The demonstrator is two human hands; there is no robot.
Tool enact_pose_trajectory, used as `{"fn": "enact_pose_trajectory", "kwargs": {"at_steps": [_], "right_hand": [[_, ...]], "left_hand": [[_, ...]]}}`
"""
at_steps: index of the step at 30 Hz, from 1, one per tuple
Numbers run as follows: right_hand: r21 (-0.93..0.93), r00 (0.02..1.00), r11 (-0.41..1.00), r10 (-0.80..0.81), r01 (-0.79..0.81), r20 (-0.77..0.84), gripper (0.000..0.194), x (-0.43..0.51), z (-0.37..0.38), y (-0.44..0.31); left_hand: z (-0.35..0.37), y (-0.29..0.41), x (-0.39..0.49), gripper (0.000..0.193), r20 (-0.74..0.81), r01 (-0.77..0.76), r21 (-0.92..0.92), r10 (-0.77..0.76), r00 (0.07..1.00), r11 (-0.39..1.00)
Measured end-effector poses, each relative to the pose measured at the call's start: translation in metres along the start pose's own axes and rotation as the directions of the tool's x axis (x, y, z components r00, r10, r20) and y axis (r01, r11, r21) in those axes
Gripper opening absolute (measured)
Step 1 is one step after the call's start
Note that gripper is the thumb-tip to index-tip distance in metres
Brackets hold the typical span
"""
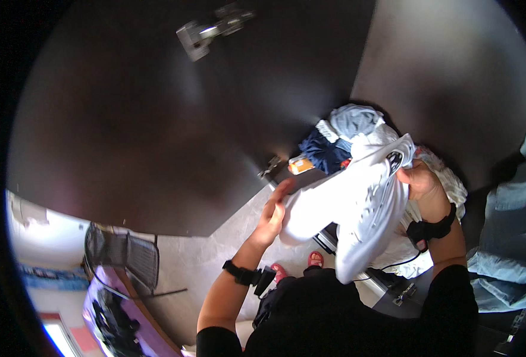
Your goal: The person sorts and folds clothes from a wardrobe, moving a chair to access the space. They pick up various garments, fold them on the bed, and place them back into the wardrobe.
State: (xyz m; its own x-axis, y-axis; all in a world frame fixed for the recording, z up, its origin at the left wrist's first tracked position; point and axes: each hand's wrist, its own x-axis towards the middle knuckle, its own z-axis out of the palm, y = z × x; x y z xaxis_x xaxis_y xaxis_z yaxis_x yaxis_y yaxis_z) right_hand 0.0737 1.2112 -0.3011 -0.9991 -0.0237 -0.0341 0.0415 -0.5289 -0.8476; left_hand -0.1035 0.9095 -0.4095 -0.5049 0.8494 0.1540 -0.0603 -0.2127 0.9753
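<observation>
A white garment (356, 196) with dark print hangs in front of me, probably a shirt. My right hand (421, 180) grips its upper right part, the thumb pressed on the cloth beside a round black-and-white print. At the garment's left end is my left hand (274, 216), fingers and thumb apart, against or very near the cloth. The lower end of the garment dangles above my lap. Behind it, a heap of clothes lies in a dark cabinet, with a grey garment (356, 120) and a navy garment (321, 151) showing. The white cloth hides part of the heap.
A dark cabinet door (133, 134) with metal hinges (196, 40) stands open at the left. Folded jeans (513, 223) are at the right. An orange packet (301, 165) lies by the heap. Behind are a mesh chair (140, 259) and a purple-covered surface (111, 290).
</observation>
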Motion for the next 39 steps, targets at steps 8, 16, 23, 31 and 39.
{"fn": "enact_pose_trajectory", "kwargs": {"at_steps": [8, 16, 23, 31, 39], "right_hand": [[-0.349, 0.936, 0.914, 0.289, -0.206, 0.203, 0.033, 0.082, 0.081, -0.014], [-0.483, 0.893, 0.831, 0.408, -0.277, 0.189, 0.041, 0.099, 0.117, -0.019], [-0.775, 0.963, 0.597, -0.013, -0.208, -0.269, 0.043, 0.103, 0.153, 0.136], [-0.859, 0.565, 0.060, 0.729, 0.509, 0.386, 0.067, 0.108, 0.260, 0.334], [-0.921, 0.520, 0.306, 0.760, 0.240, 0.389, 0.041, 0.144, 0.238, 0.332]], "left_hand": [[-0.026, 0.036, -0.057, 0.118, 0.466, 0.317, -0.132, -0.223, 0.856, 0.939], [-0.034, 0.029, -0.125, 0.092, 0.365, 0.409, -0.024, -0.372, 0.853, 0.912], [-0.053, -0.001, -0.198, 0.063, -0.281, 0.456, -0.432, -0.597, 0.752, 0.778], [-0.069, -0.103, -0.271, 0.039, -0.556, -0.076, -0.777, -0.625, 0.548, 0.624], [-0.220, 0.003, -0.523, 0.014, -0.921, 0.353, -0.342, -0.234, -0.312, 0.871]]}}
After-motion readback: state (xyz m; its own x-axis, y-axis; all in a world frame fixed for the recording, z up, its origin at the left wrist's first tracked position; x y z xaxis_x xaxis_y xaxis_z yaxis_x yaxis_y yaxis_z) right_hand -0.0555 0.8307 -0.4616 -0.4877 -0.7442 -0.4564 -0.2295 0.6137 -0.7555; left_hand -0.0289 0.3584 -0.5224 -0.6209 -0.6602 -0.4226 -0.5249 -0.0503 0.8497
